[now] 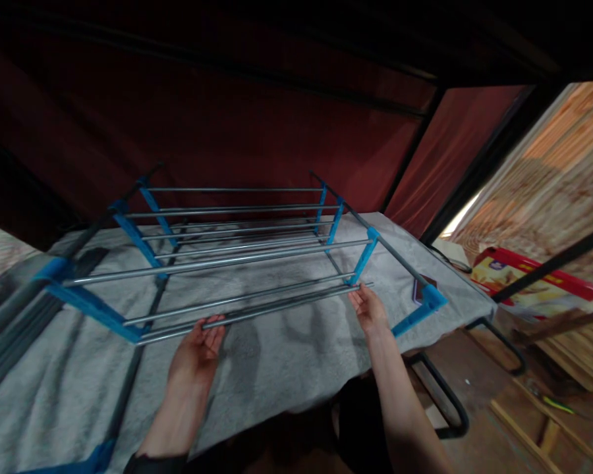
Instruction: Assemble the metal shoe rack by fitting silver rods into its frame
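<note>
A rack frame of grey metal tubes and blue plastic connectors (89,308) lies across the cloth-covered table before me. Along its near side runs a thin metal tube (286,304), close beside other tubes of the frame. My left hand (196,352) has its fingers curled under this tube towards its left part, thumb on top. At the right end, below a blue connector (363,262), my right hand (370,313) grips the tube with its fingertips. Another blue connector (418,313) juts out to the right of that hand.
The table bears a grey cloth (277,368). A phone-like dark object (423,288) lies near its right side. More dark tubes (34,322) rest at the left. Behind hangs a dark red cloth (237,125). A red and yellow package (528,280) and wooden pieces (580,349) are at the right.
</note>
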Demonstrator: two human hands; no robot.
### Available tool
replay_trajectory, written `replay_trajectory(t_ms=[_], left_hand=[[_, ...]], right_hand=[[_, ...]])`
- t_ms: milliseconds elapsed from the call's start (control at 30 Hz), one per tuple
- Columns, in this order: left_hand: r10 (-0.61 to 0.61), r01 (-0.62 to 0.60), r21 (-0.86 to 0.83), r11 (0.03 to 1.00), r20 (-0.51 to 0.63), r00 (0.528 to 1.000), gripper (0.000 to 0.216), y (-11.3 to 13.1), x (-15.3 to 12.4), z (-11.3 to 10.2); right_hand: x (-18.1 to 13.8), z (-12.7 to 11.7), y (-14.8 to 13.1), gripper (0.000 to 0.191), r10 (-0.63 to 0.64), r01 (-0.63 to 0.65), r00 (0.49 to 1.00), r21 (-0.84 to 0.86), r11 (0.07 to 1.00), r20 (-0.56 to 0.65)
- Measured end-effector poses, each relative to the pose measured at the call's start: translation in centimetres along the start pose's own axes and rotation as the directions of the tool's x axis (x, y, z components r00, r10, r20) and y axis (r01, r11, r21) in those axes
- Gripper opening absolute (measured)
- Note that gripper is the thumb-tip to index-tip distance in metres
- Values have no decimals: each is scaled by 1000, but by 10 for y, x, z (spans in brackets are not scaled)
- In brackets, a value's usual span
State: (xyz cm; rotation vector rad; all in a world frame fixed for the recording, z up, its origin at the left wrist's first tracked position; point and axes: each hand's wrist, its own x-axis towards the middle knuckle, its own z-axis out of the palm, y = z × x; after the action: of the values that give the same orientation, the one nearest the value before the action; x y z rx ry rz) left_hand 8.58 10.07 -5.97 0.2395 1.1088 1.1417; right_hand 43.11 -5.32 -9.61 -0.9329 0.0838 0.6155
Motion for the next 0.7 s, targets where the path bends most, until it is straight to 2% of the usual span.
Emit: replay_trajectory(t_ms=[67,167,367,500,633,700], left_hand=[[27,-27,-10,1000,-52,998,29,6,4,-6],[72,-75,-23,997,-111,991,30,16,9,-14],[151,-159,-51,986,-141,979,26,29,11,-23],[213,-226,-67,972,-158,964,25,34,15,-30],[284,-301,-78,950,-181,942,47,42,18,-39],[311,-327,-78,942,-170,935,50,44,18,-42]], right_hand=[[3,-5,0,18,-10,9,999,-16,1000,-38],[7,-10,2,25,-64,63,996,-19,998,-57],[15,-14,6,17,-137,137,990,-2,991,-40],[25,-23,4,17,-116,117,992,12,993,-48],[34,-31,3,19,-124,125,990,19,992,-64],[36,-31,2,16,-115,118,990,32,992,-81]])
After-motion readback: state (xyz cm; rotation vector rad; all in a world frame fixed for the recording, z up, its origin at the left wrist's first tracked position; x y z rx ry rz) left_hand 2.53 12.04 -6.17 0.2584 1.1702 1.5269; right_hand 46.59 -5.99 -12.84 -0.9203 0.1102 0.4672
